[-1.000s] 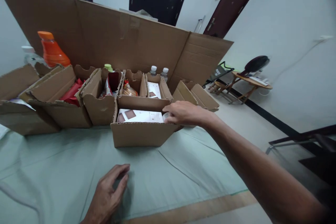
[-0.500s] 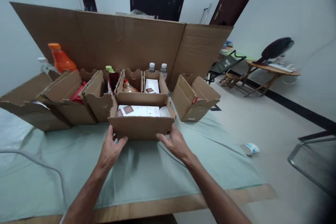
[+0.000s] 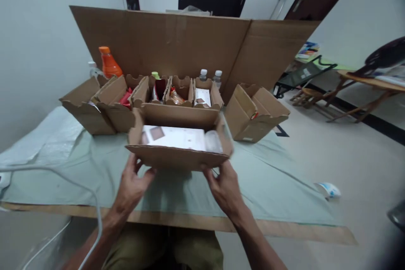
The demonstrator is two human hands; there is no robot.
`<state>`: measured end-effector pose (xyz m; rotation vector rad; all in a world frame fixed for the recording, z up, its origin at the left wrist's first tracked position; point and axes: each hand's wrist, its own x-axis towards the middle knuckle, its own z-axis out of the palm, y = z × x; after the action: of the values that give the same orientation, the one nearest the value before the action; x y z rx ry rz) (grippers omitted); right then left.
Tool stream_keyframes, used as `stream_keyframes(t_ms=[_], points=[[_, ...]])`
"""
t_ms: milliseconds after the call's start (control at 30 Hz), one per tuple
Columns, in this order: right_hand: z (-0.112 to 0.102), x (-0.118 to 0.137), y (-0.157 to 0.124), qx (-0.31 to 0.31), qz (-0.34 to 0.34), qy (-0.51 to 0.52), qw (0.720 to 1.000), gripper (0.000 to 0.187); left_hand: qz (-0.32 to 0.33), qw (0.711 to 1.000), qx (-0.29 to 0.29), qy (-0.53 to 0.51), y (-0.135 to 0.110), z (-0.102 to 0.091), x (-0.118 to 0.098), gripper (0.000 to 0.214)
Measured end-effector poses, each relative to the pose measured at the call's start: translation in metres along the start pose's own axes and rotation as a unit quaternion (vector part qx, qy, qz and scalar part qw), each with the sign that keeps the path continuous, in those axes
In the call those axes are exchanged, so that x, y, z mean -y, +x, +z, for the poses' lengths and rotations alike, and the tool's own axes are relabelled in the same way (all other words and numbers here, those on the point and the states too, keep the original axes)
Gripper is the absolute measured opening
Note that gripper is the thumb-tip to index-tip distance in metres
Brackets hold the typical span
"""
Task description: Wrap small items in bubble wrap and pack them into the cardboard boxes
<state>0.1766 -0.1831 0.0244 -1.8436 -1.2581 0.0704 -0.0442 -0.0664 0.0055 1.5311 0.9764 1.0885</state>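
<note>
An open cardboard box (image 3: 177, 157) is held up off the cloth between my two hands, tilted toward me. Inside it lie a white carton (image 3: 177, 137) with brown squares and, at its right end, a clear, blurred container (image 3: 213, 141). My left hand (image 3: 134, 183) grips the lower left corner, thumb on the front and fingers underneath. At the lower right corner, my right hand (image 3: 223, 183) has the same kind of hold. Behind it stands a row of cardboard boxes with a red packet (image 3: 125, 98), an orange-brown item (image 3: 176, 97) and another white carton (image 3: 203, 97).
An orange bottle (image 3: 110, 65) and clear bottles (image 3: 217, 78) stand behind the row, before a tall cardboard panel (image 3: 190, 46). Another cardboard box (image 3: 253, 114) is at the right. A grey cable (image 3: 72, 183) crosses the green cloth (image 3: 268, 190). A white cup (image 3: 329, 190) lies at the right.
Both hands have lifted the box off the cloth and drawn it closer, tilting it. The head view has shifted, so the table edge and my legs show more.
</note>
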Motion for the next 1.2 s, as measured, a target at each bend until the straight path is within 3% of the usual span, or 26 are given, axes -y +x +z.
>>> stream_keyframes(t_ms=[133, 233, 333, 433, 533, 633, 733, 800, 867, 933, 1067, 1200], points=[[-0.030, -0.013, -0.044, -0.053, 0.016, -0.061, 0.997, 0.031, 0.001, 0.997, 0.078, 0.026, -0.034, 0.014, 0.008, 0.051], [-0.020, -0.012, -0.078, -0.056, -0.017, -0.068, 0.996, 0.041, -0.034, 0.996, 0.073, 0.024, -0.054, 0.001, 0.028, 0.050], [-0.001, -0.008, -0.088, -0.034, -0.026, -0.032, 0.999, 0.046, -0.047, 0.998, 0.040, 0.001, -0.045, -0.011, 0.039, 0.056], [-0.002, -0.019, -0.084, 0.002, -0.031, 0.003, 1.000, 0.057, -0.048, 0.998, 0.030, -0.014, -0.030, -0.013, 0.041, 0.058], [-0.022, -0.045, -0.072, 0.060, -0.030, 0.038, 0.997, 0.089, -0.047, 0.999, 0.009, 0.020, -0.029, -0.014, 0.042, 0.058], [-0.033, -0.067, -0.048, 0.129, -0.020, 0.103, 0.986, 0.119, -0.042, 0.990, -0.037, 0.128, -0.037, -0.018, 0.047, 0.055], [-0.027, -0.074, -0.023, 0.173, -0.022, 0.174, 0.969, 0.131, -0.020, 0.983, -0.039, 0.180, -0.040, -0.020, 0.054, 0.052], [-0.024, -0.074, -0.017, 0.169, -0.031, 0.201, 0.964, 0.131, -0.019, 0.985, -0.041, 0.165, -0.038, -0.015, 0.056, 0.052], [-0.028, -0.080, -0.025, 0.148, -0.029, 0.200, 0.968, 0.128, -0.024, 0.990, -0.036, 0.135, -0.034, -0.003, 0.056, 0.051], [-0.041, -0.093, -0.045, 0.108, -0.002, 0.182, 0.977, 0.122, -0.017, 0.995, 0.008, 0.103, -0.029, 0.017, 0.053, 0.050], [-0.072, -0.124, -0.086, -0.057, 0.089, 0.120, 0.987, 0.114, 0.043, 0.990, 0.112, 0.080, -0.018, 0.064, 0.045, 0.058], [-0.079, -0.125, -0.088, -0.191, 0.153, 0.061, 0.968, 0.117, 0.098, 0.977, 0.147, 0.123, -0.014, 0.094, 0.055, 0.052]])
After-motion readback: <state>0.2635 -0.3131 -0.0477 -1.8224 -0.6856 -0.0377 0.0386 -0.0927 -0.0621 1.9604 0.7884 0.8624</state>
